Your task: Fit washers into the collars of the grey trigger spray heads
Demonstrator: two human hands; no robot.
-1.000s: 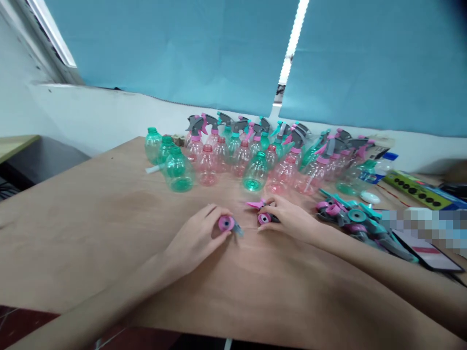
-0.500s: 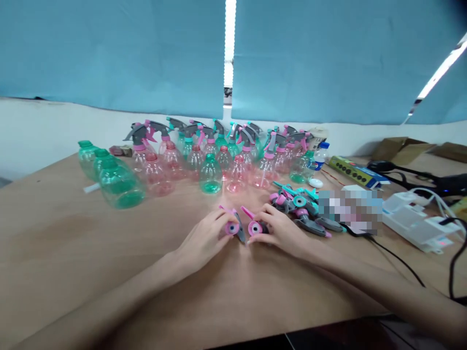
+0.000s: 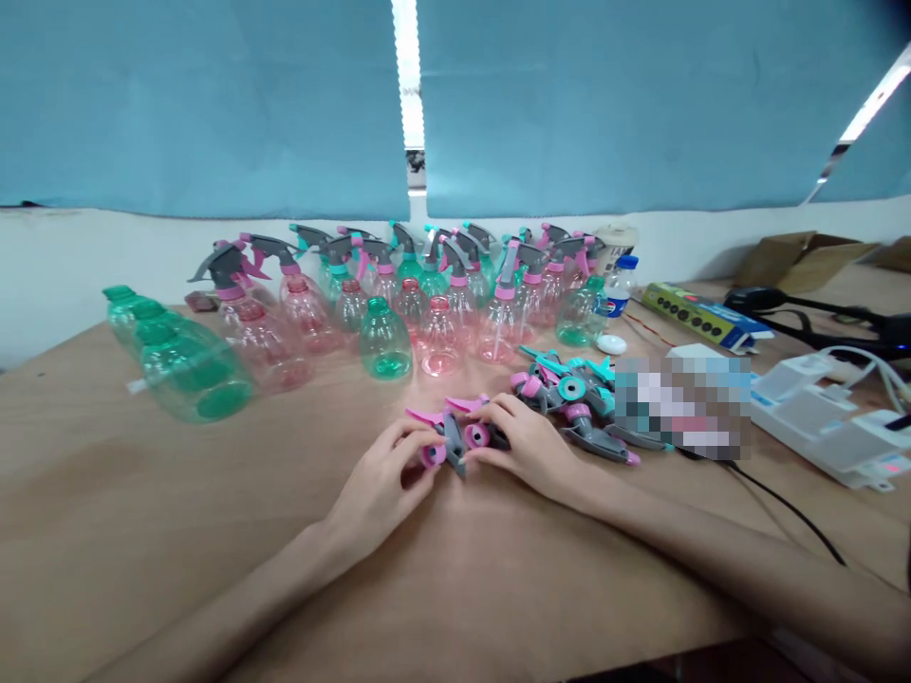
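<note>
My left hand (image 3: pixel 388 479) is closed on a pink-and-grey spray head (image 3: pixel 454 446) at the middle of the table, its pink collar between thumb and fingers. Close beside it, my right hand (image 3: pixel 530 446) pinches a second pink-and-grey trigger sprayer (image 3: pixel 476 435), whose grey body is partly hidden under the fingers. To the right of that hand lies a pile of loose spray heads (image 3: pixel 571 389) in pink, teal and grey. Beyond both hands stand capless bottles, among them a clear pink bottle (image 3: pixel 438 337) and a green bottle (image 3: pixel 385 341).
Several bottles with sprayers fitted (image 3: pixel 459 285) stand along the wall. Green bottles (image 3: pixel 189 370) are grouped at left. On the right are a blue-capped bottle (image 3: pixel 622 285), a yellow-and-blue box (image 3: pixel 701 316), a white plastic case (image 3: pixel 829 413) and a black cable (image 3: pixel 790 512).
Both spray heads have turned in my hands, their collars tilting and their pink triggers now pointing more to the left. The camera view has shifted slightly.
</note>
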